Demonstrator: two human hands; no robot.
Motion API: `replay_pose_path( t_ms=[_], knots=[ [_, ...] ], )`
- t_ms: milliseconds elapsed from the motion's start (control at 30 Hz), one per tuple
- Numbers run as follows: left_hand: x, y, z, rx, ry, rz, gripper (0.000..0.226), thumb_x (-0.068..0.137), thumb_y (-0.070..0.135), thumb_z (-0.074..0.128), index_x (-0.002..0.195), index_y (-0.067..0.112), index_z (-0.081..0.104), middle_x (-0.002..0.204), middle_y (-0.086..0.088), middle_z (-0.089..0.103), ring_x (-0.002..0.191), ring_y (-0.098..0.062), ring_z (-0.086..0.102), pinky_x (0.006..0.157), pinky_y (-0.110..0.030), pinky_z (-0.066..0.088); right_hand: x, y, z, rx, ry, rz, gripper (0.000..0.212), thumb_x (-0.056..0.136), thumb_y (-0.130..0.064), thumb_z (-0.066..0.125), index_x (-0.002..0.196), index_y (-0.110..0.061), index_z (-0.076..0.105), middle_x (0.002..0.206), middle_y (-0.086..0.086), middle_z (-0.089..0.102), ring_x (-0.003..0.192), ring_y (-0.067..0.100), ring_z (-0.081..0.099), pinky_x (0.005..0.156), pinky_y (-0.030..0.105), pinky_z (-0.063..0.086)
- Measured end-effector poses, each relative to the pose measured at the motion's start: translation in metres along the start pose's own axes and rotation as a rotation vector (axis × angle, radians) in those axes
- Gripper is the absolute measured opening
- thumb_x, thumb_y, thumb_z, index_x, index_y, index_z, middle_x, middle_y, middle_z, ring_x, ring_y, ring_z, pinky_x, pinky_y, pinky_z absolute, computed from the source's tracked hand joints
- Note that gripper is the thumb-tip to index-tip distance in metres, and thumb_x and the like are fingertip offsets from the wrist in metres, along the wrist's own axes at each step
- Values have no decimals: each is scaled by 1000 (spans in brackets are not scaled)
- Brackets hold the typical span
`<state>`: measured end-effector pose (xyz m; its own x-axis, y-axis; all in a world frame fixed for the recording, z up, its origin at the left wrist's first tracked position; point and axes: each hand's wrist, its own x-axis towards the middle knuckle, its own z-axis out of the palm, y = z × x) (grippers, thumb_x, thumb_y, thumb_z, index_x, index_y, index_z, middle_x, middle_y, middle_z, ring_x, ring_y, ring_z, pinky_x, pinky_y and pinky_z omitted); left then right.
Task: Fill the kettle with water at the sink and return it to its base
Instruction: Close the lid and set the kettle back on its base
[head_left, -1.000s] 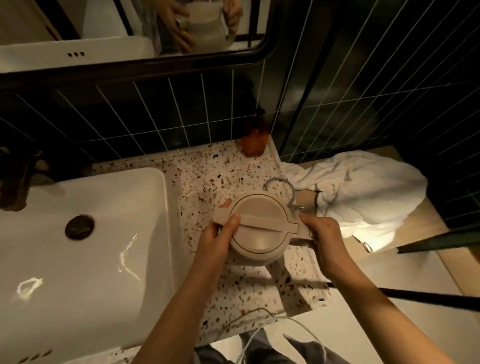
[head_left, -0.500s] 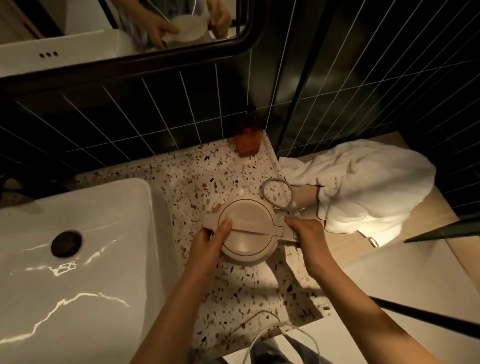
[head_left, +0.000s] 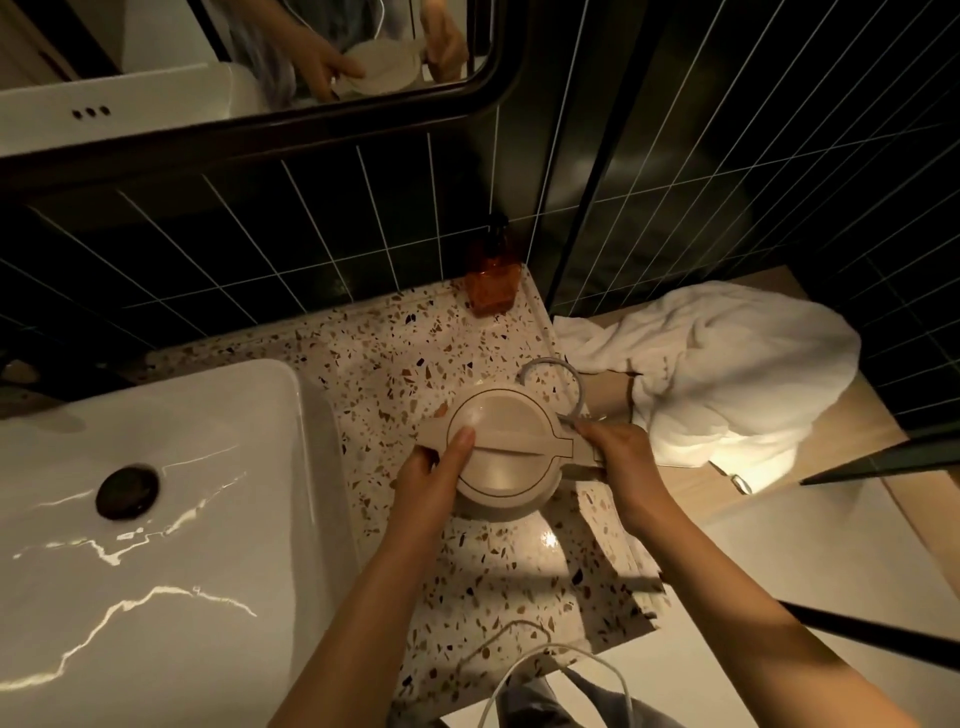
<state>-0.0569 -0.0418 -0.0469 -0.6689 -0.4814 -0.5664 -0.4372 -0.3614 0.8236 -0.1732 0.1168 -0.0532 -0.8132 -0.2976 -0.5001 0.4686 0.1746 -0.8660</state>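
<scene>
A beige kettle (head_left: 506, 457), seen from above with its lid on, stands on the speckled terrazzo counter (head_left: 410, 343) to the right of the white sink (head_left: 171, 519). My left hand (head_left: 434, 475) grips the kettle's left side near the spout, thumb lying on the lid. My right hand (head_left: 615, 460) holds the handle on the right. A grey looped cord (head_left: 558, 384) curls behind the kettle. The base is hidden under the kettle, if it is there at all.
An amber soap bottle (head_left: 491, 286) stands at the counter's back corner. A crumpled white towel (head_left: 727, 374) lies on the wooden shelf to the right. The sink drain (head_left: 126, 491) is dark, and a mirror (head_left: 249, 67) hangs above. A white cable (head_left: 550, 660) hangs near the counter's front edge.
The view has shifted, so the kettle and hands sit more central. Both hands keep their hold on the kettle, which stays on the counter.
</scene>
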Motion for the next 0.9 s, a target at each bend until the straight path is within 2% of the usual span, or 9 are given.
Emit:
replay_pose_path(
  t_ms=[100, 167, 267, 333, 433, 500, 600, 800, 900],
  knots=[
    [0, -6, 3, 17, -28, 8, 56, 87, 45, 63, 139, 29, 49, 125, 12, 61, 109, 0, 57, 81, -16, 48, 0, 15, -5, -28, 66, 27, 57, 76, -33, 64, 80, 23, 55, 73, 33, 53, 79, 58, 57, 68, 45, 50],
    [0, -10, 3, 12, -14, 17, 61, 86, 45, 64, 142, 28, 47, 129, 9, 60, 113, -4, 57, 87, -19, 49, 0, 22, -6, -60, 89, 8, 57, 69, -44, 61, 69, 13, 55, 68, 32, 47, 64, 51, 47, 64, 43, 43],
    [1, -10, 4, 2, -15, 11, 60, 84, 46, 66, 140, 30, 49, 130, 9, 61, 116, -8, 58, 98, -31, 50, 2, 27, -9, -76, 54, -24, 68, 72, -41, 60, 75, 25, 44, 73, 50, 40, 69, 63, 41, 67, 65, 49],
    [1, -9, 5, 7, -8, 6, 61, 83, 47, 66, 139, 29, 51, 129, 8, 62, 115, -9, 58, 99, -35, 49, -1, 22, -8, -49, 16, -25, 71, 71, -40, 62, 81, 28, 42, 70, 44, 41, 64, 47, 44, 69, 56, 50],
    [2, -11, 6, 10, 5, 3, 65, 82, 49, 67, 140, 27, 50, 132, 6, 60, 118, -11, 57, 103, -38, 47, -3, 19, -10, -2, 13, 1, 50, 81, -27, 60, 80, 22, 57, 74, 24, 58, 76, 35, 59, 71, 51, 54],
    [2, -12, 7, 15, 5, 9, 66, 82, 48, 67, 141, 27, 48, 134, 7, 59, 120, -11, 55, 105, -39, 45, -2, 20, -13, 2, -3, 10, 27, 90, -15, 54, 80, 5, 71, 78, 15, 71, 85, 33, 67, 70, 41, 59],
    [1, -13, 8, 13, 12, 3, 65, 84, 47, 67, 142, 28, 46, 134, 7, 58, 120, -11, 55, 105, -39, 45, 0, 21, -15, 0, -9, 17, 27, 92, -12, 52, 80, -9, 75, 79, 4, 76, 90, 31, 68, 63, 33, 57],
    [2, -13, 8, 18, -10, 10, 64, 83, 48, 68, 140, 30, 48, 132, 9, 59, 120, -10, 55, 103, -35, 45, 2, 20, -21, -16, -51, 14, 26, 94, -13, 50, 86, -11, 75, 84, 0, 78, 92, 26, 70, 61, 28, 57],
    [3, -13, 6, 9, -15, 11, 61, 81, 50, 68, 136, 29, 53, 129, 9, 61, 119, -11, 56, 103, -36, 44, 4, 20, -21, -50, -75, 23, 26, 93, -18, 53, 97, -3, 74, 102, 20, 74, 102, 34, 69, 71, 38, 60]
  ],
)
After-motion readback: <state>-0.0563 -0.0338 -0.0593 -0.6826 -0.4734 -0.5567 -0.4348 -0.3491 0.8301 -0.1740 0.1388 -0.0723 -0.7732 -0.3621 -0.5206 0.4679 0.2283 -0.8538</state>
